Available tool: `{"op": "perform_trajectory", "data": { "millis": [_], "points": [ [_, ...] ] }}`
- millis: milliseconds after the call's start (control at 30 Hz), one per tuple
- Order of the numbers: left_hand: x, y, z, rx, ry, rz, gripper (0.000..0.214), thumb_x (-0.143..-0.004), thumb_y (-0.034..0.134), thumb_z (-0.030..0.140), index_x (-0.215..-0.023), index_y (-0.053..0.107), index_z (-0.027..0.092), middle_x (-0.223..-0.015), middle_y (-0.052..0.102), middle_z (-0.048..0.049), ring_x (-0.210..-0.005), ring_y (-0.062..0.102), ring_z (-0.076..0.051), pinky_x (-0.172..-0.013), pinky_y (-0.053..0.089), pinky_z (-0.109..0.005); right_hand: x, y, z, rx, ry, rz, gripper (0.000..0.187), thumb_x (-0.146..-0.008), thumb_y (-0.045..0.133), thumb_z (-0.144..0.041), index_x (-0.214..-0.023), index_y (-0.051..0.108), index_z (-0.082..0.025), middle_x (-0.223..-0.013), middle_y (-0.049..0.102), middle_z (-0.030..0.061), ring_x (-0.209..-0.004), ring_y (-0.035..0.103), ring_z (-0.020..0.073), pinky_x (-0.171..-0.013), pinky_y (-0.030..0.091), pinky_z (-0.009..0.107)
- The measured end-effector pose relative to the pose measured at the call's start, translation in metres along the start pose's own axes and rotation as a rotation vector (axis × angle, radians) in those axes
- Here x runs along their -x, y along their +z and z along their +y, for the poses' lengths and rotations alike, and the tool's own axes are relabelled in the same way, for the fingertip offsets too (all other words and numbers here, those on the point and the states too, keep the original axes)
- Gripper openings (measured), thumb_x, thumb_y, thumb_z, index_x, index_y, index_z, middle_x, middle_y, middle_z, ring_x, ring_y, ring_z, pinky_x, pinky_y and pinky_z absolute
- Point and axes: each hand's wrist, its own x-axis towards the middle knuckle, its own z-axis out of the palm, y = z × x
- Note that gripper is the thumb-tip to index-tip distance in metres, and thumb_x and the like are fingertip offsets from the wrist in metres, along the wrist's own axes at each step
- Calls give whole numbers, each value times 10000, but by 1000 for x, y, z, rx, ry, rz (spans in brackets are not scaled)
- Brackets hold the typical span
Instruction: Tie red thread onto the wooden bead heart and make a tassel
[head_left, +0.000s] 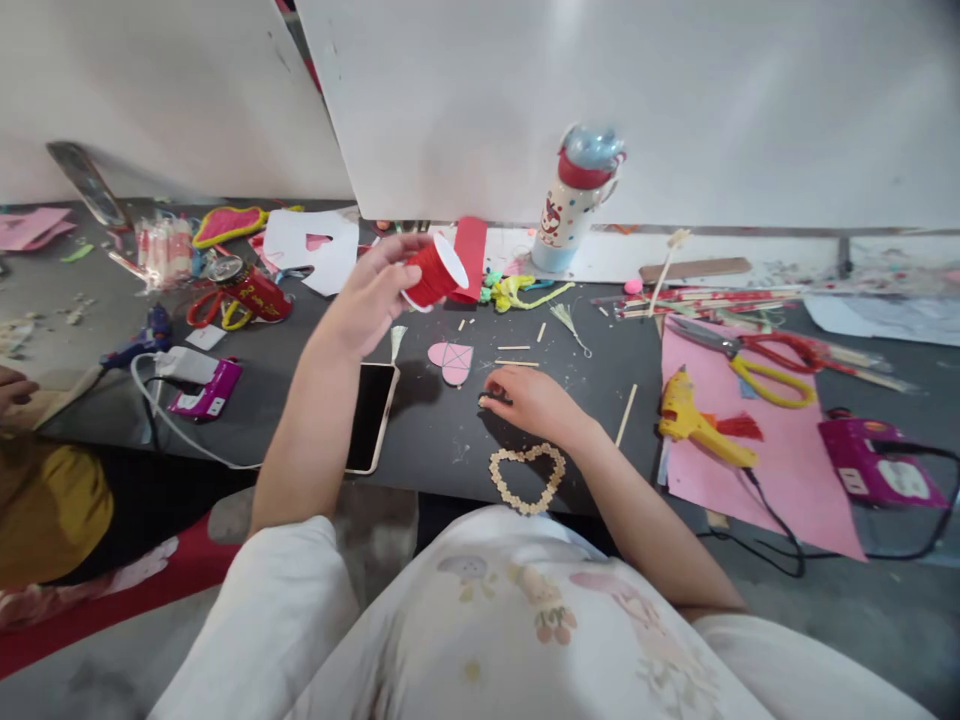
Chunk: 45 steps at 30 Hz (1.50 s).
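Observation:
My left hand [379, 295] is raised above the table, closed round a spool of red thread [435, 277] with white ends. Lower down, my right hand [529, 400] rests near the tabletop with thumb and fingers pinched together. What they hold, if anything, is too small to make out. Just below that hand lies a heart outline [559, 470] made of small wooden pieces. A pink paper heart [454, 362] with dark lines across it lies to the left of my right hand. Beneath my left forearm a phone [373, 418] is partly hidden.
A bottle [559, 225] stands at the back. To the right, a yellow glue gun [701, 420] and scissors [765, 365] lie on pink sheet [780, 490]. A red can [259, 295] and a blue glue gun [139, 345] are left. Another person's hand [13, 390] shows at the left edge.

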Motion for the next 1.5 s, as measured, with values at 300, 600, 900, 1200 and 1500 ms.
{"op": "perform_trajectory", "data": {
  "millis": [300,600,900,1200,1500],
  "points": [
    [28,40,-39,209,-202,-223,463,-692,633,471,-1053,605,183,-803,644,-63,-664,618,-198,-551,481,-310,-1,-29,-1,-761,60,308,645,-833,590,-278,-1409,306,-218,-1451,439,147,-659,544,74,-671,507,280],
    [36,46,-35,225,-252,-119,418,-743,489,549,-905,585,176,-758,630,-78,-655,615,-203,-539,469,-319,-19,-31,-8,-1120,-32,7,447,-790,622,-239,-1215,510,-157,-964,652,44,-656,544,88,-585,490,237],
    [27,20,-25,347,-154,140,368,-807,449,523,-911,601,204,-900,659,-76,-744,616,-176,-625,505,-303,-6,-32,25,-1089,105,146,237,-868,608,-371,-879,685,-147,-632,536,-37,-535,485,55,-545,410,208],
    [45,0,-24,522,-43,319,282,-836,426,419,-947,597,224,-873,636,-56,-713,579,-126,-612,507,-230,5,-43,55,-972,204,227,211,-824,648,-360,-825,684,-152,-706,622,-8,-493,463,47,-470,365,206],
    [71,-24,-36,490,-63,477,308,-842,426,477,-839,583,212,-864,638,-80,-727,601,-137,-594,504,-219,15,-48,67,-901,278,283,208,-790,682,-365,-832,734,-168,-694,635,-2,-486,455,45,-482,360,212]
  ]
}}
